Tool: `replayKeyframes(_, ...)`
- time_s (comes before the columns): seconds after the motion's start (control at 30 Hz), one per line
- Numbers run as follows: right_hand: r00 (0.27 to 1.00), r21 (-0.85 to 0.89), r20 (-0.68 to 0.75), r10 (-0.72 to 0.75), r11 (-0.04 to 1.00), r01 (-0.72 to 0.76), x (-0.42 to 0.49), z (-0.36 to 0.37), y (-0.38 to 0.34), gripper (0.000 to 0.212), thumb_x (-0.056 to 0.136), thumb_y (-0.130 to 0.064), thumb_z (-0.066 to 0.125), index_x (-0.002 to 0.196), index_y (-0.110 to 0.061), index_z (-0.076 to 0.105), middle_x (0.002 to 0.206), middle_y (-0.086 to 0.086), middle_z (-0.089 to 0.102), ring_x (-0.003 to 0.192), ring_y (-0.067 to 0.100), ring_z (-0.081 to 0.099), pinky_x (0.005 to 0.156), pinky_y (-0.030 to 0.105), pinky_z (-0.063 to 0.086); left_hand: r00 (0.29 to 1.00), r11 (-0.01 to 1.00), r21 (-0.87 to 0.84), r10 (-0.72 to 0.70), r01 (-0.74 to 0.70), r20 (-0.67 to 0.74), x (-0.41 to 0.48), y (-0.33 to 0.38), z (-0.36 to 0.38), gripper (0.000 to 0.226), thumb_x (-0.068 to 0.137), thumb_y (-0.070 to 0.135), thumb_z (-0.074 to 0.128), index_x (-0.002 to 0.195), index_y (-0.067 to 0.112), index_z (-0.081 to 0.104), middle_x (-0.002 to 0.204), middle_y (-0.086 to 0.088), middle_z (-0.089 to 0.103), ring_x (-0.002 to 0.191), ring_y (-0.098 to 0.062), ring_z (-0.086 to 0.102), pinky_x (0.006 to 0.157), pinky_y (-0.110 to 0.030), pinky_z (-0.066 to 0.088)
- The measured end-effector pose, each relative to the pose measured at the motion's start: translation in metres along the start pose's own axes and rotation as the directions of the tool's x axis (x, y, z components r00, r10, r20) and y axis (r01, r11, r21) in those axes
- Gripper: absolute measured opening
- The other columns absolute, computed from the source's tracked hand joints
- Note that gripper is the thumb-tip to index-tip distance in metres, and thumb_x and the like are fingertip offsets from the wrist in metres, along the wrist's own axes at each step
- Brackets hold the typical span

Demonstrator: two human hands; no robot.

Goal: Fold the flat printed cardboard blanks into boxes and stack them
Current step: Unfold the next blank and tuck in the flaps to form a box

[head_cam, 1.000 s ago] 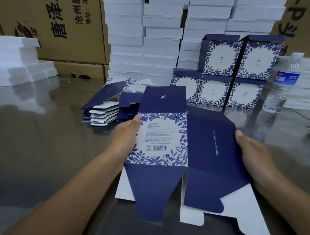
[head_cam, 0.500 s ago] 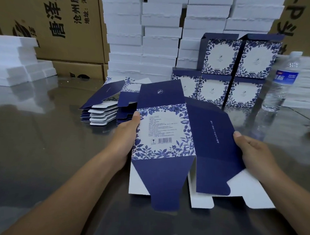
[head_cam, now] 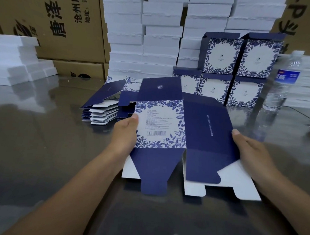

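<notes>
A blue-and-white printed cardboard blank [head_cam: 178, 133] is held above the table between both hands, its floral barcode panel on the left and a plain navy panel on the right. My left hand [head_cam: 125, 135] grips its left edge, thumb on the printed face. My right hand [head_cam: 248, 150] grips its right edge, thumb on the navy panel. The bottom flaps hang toward me, white undersides showing. A pile of flat blanks [head_cam: 104, 108] lies behind my left hand. Several folded boxes [head_cam: 244, 72] stand stacked in two rows at the back right.
A clear water bottle [head_cam: 281, 83] stands right of the folded boxes. White foam trays [head_cam: 161, 36] are stacked high behind, more foam [head_cam: 12, 59] lies at the far left, and brown cartons [head_cam: 53, 20] line the back. The glossy grey table [head_cam: 40, 146] stretches left and toward me.
The blank has been lifted and swung up from lying nearly flat, its crease between the two panels bending a little. Both hands kept their hold on its edges.
</notes>
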State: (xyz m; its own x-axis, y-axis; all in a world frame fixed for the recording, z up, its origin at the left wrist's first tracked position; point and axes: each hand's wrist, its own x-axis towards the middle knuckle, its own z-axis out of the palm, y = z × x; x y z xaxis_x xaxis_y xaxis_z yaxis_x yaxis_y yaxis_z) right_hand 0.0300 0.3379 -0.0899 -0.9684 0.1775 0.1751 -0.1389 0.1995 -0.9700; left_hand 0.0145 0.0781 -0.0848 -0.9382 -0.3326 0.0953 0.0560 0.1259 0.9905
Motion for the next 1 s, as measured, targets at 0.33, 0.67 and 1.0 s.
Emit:
replayKeyframes(0.33, 0.998, -0.004, -0.054, -0.026, 1.000, 0.025, 0.0029, -0.0036, 0.0001, 0.037, 0.099, -0.027, 0.044, 0.071, -0.021, 0.067, 0.058, -0.014, 0.067, 0.046, -0.003, 0.060, 0.043, 0.010, 0.044, 0.994, 0.987, -0.119, -0.100, 0.105, 0.048, 0.0019, 0.0045, 0.0010, 0.034, 0.095, 0.044, 0.048, 0.077, 0.022, 0.066, 0.068, 0.011, 0.070, 0.058, -0.003, 0.064, 0.053, -0.016, 0.047)
replayKeyframes(0.67, 0.999, 0.055, -0.034, 0.010, 0.998, -0.009, 0.0004, -0.0004, -0.0003, 0.040, 0.097, -0.034, 0.047, 0.069, -0.019, 0.071, 0.065, -0.007, 0.072, 0.053, 0.010, 0.066, 0.048, 0.021, 0.051, 0.999, 0.997, -0.075, -0.031, 0.034, 0.041, 0.0007, 0.0013, -0.0004, 0.042, 0.100, 0.031, 0.043, 0.097, -0.005, 0.065, 0.101, -0.016, 0.069, 0.085, -0.022, 0.058, 0.079, -0.034, 0.043)
replayKeyframes(1.0, 1.000, 0.048, 0.022, 0.021, 0.999, -0.022, 0.0002, 0.0000, -0.0026, 0.045, 0.096, -0.034, 0.047, 0.063, -0.015, 0.070, 0.058, -0.002, 0.070, 0.046, 0.009, 0.064, 0.038, 0.014, 0.044, 0.998, 0.996, -0.089, -0.006, 0.011, 0.057, 0.0006, -0.0002, -0.0007, 0.032, 0.100, 0.032, 0.043, 0.086, 0.008, 0.059, 0.086, -0.010, 0.060, 0.078, -0.019, 0.053, 0.072, -0.031, 0.039)
